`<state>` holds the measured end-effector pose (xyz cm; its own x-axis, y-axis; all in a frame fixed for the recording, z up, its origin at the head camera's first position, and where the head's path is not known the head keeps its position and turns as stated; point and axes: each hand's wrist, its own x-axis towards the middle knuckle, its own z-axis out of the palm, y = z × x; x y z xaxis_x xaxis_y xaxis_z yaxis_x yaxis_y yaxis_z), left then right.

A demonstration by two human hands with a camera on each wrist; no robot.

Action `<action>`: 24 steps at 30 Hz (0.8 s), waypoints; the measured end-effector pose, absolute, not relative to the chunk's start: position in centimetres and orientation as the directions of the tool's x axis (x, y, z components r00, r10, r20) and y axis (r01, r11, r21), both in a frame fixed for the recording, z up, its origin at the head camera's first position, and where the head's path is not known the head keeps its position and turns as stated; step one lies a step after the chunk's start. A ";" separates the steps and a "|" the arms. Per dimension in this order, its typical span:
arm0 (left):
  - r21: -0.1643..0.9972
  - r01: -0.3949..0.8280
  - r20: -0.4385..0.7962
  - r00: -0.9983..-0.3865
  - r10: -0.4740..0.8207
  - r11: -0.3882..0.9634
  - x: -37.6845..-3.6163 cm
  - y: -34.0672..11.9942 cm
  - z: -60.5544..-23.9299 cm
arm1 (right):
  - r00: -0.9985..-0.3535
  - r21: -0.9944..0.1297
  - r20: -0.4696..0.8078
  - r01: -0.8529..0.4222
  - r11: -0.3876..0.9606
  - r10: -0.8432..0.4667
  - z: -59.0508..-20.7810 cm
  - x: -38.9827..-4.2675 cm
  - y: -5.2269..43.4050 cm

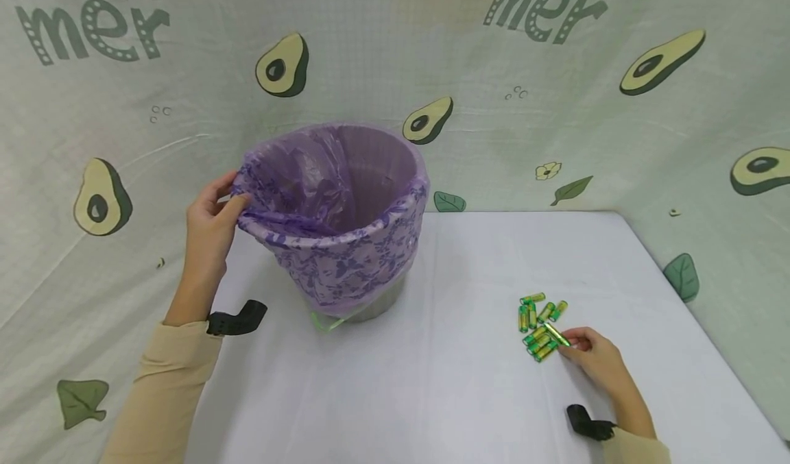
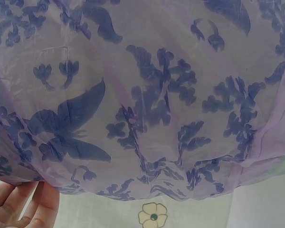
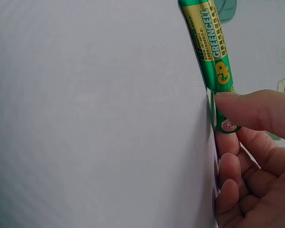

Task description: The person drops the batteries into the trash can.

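Observation:
A bin (image 1: 382,305) lined with a purple floral bag (image 1: 358,272) stands on the table, tilted slightly. My left hand (image 1: 210,227) grips its rim at the left, thumb on the inner side of the lip. In the left wrist view the bag's blue-flowered side (image 2: 166,95) fills the picture, with my fingers (image 2: 42,204) under its edge. At the right, my right hand (image 1: 599,362) pinches a green and gold battery (image 1: 557,334) beside a cluster of similar batteries (image 1: 532,313). The right wrist view shows my thumb (image 3: 256,111) over a battery end, a "GP Greencell" label (image 3: 211,42) just beyond.
The batteries lie on a white-covered table (image 1: 469,395), right of the bin. Behind and around the table hangs a pale green cloth (image 1: 358,39) printed with avocados and leaves. Dark wrist cameras (image 1: 237,318) are strapped at both cuffs. A green drawstring (image 1: 330,323) hangs below the bag.

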<state>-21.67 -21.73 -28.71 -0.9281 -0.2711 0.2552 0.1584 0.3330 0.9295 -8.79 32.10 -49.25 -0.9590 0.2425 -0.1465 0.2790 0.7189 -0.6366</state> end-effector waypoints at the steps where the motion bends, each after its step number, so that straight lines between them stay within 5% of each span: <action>1: 0.930 0.158 0.255 -0.928 -0.273 0.332 -21.7 -21.7 -28.7 | -0.958 -0.639 -0.152 0.283 0.715 0.243 -49.2 -8.8 32.1; 10: 0.936 0.141 0.239 -0.929 -0.284 0.323 -21.5 -21.9 -28.5 | -0.940 -0.649 -0.218 0.339 0.681 0.261 -48.9 -9.0 32.2; 24: 0.976 0.180 0.210 -0.929 -0.306 0.123 -21.4 -21.4 -28.5 | -0.931 -0.681 -0.240 0.365 0.635 0.276 -48.0 -9.2 32.2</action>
<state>-21.42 -21.42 -28.53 -0.9287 -0.3057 0.2099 0.1802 0.1227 0.9759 -9.18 32.16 -48.02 -0.9305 0.2764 -0.2403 0.3645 0.6349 -0.6812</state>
